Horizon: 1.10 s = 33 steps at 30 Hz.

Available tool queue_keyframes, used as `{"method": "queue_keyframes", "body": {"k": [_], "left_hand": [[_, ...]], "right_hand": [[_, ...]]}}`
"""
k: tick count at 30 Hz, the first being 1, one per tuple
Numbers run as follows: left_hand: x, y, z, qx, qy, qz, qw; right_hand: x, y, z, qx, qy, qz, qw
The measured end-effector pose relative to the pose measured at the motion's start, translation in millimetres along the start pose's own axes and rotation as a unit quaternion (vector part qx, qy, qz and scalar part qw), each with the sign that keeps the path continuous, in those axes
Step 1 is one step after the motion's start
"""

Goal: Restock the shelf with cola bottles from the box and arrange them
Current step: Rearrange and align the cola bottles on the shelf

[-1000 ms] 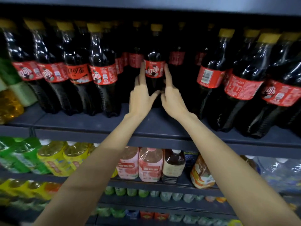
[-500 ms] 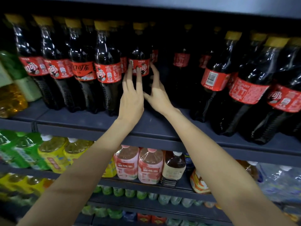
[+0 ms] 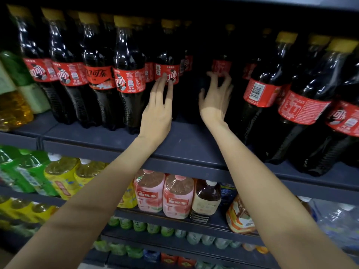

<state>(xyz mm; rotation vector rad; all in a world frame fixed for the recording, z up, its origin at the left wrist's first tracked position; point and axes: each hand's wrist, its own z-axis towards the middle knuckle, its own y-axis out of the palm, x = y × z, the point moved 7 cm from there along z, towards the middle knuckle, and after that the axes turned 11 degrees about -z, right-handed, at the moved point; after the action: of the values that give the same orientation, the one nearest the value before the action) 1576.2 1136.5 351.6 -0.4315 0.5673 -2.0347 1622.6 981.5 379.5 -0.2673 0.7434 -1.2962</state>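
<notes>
Where hands touched, right hand (image 3: 214, 101) now apart (fingers spread); left hand (image 3: 158, 109) on cola bottle (image 3: 167, 78)

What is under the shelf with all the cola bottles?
Under the cola shelf stand two pink peach drink bottles, a brown tea bottle and yellow drink bottles. The arms cover whatever stands behind them.

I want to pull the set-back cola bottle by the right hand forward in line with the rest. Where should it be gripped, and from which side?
Probably by the body just below the red label, coming straight from the front: the set-back cola bottle stands upright deep in the gap, neighbours close on both sides. The right hand already reaches there.
</notes>
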Motion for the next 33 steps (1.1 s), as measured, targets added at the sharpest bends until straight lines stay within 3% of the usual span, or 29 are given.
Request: {"method": "queue_keyframes", "body": {"k": [4,9,13,16,19,21,23,25,27,31,33], "left_hand": [[-1,2,-1,-0.001,-0.003,-0.004,1.000],[-2,3,-1,0.007,0.000,-0.008,1.000],[-3,4,-1,0.004,-0.005,-0.019,1.000],[1,1,-1,-0.008,-0.010,-0.045,0.999],[7,-10,-5,0.001,0.000,-0.122,0.992],[5,-22,-6,0.026,-0.044,-0.236,0.970],[2,-32,-5,0.037,-0.122,-0.358,0.925],[3,-38,-3,0.003,-0.183,-0.438,0.880],[3,-44,-5,-0.023,-0.217,-0.467,0.857],[-3,-60,-16,0.022,-0.227,-0.409,0.884],[-4,-67,-22,0.057,-0.216,-0.363,0.905]], "right_hand": [[16,31,13,-0.104,0.047,-0.097,0.989],[28,57,20,-0.187,0.053,-0.065,0.979],[20,39,17,-0.159,0.010,-0.036,0.987],[7,19,-9,-0.186,-0.001,-0.001,0.982],[-20,-12,-42,-0.155,-0.098,0.031,0.983],[-30,-28,-61,-0.154,-0.131,0.047,0.978],[-35,-39,-73,-0.162,-0.150,0.060,0.973],[-41,-45,-79,-0.183,-0.161,0.089,0.966],[-45,-41,-81,-0.209,-0.138,0.146,0.957],[-51,-26,-82,-0.268,-0.029,0.315,0.910],[-53,-21,-82,-0.278,-0.022,0.327,0.903]]}}
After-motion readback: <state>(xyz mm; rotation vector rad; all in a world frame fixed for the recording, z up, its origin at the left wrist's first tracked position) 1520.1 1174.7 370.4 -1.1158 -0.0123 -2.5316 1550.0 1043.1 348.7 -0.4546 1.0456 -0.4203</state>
